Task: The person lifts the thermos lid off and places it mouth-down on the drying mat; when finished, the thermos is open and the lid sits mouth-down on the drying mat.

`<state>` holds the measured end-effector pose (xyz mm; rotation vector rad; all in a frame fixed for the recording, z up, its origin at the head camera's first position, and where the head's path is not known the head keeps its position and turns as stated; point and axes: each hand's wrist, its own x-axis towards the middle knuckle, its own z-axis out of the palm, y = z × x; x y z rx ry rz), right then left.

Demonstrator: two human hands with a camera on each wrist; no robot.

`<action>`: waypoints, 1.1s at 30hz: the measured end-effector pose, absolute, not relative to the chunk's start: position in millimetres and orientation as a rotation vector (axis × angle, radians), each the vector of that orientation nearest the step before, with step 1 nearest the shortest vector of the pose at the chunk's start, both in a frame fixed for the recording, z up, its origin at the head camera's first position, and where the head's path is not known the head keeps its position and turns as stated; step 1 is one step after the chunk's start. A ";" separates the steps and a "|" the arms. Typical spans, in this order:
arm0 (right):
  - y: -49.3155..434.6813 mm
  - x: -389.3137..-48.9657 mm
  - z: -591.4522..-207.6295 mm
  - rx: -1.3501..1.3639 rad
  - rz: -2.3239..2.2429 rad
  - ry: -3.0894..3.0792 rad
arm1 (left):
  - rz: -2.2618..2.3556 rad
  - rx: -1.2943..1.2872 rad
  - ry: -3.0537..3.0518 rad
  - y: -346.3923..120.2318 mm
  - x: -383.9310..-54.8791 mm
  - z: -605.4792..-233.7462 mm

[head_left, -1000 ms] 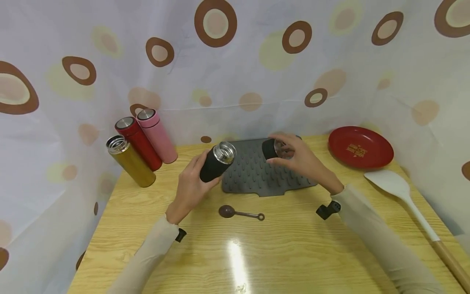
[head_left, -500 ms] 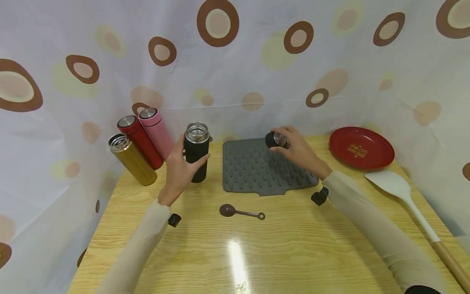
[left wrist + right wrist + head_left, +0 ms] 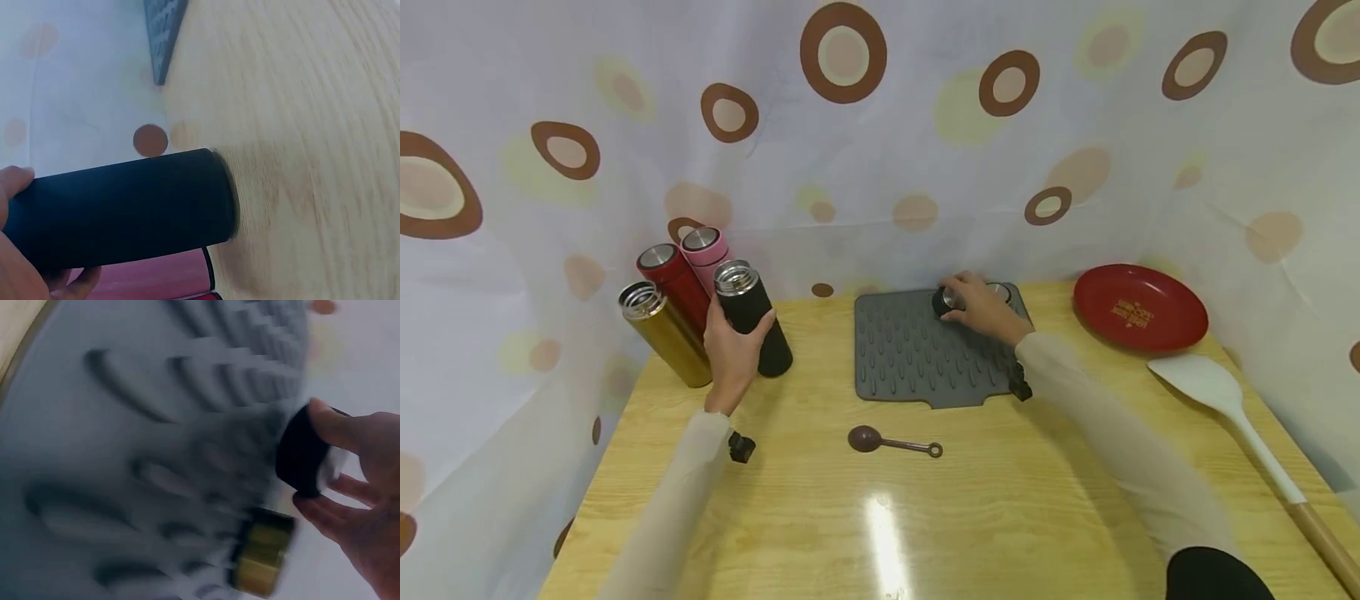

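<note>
A black thermos bottle with a bare steel mouth is gripped by my left hand, thumb on its right side. Its base is close over or on the wood beside the other bottles; the left wrist view has a pink bottle just behind it. My right hand pinches a black lid with a steel top, low over the back of the grey ridged mat. A gold lid sits on the mat near those fingers, mostly behind the hand in the head view.
Left of the black bottle stand an uncapped gold bottle and a capped red bottle. A brown spoon lies in front of the mat. To the right are a red plate and a long white spatula.
My left hand has carried the black bottle leftward and down, from beside the mat to the row of bottles. My right hand has lowered the black lid toward the mat.
</note>
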<state>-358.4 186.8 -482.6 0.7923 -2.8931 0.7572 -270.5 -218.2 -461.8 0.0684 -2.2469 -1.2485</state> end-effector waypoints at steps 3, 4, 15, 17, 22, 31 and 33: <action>179.3 -362.8 -488.7 0.801 0.659 -3.035 | -1.268 0.091 -2.237 -220.6 -261.2 -471.8; 176.2 -364.3 -487.4 0.791 0.634 -3.072 | -1.267 0.092 -2.238 -220.4 -258.0 -474.3; 160.0 -366.7 -458.6 0.607 0.454 -3.273 | -1.207 0.104 -2.233 -214.7 -254.7 -480.2; 159.6 -367.6 -458.3 0.592 0.468 -3.266 | -1.191 0.104 -2.231 -217.0 -256.8 -479.2; 157.9 -375.1 -458.1 0.611 0.515 -3.253 | -1.174 0.083 -2.194 -229.5 -260.5 -475.8; 157.8 -379.6 -460.1 0.629 0.558 -3.238 | -1.171 0.151 -2.180 -243.5 -260.2 -474.1; 157.3 -378.8 -460.6 0.617 0.561 -3.244 | -1.168 0.158 -2.187 -244.3 -260.7 -473.9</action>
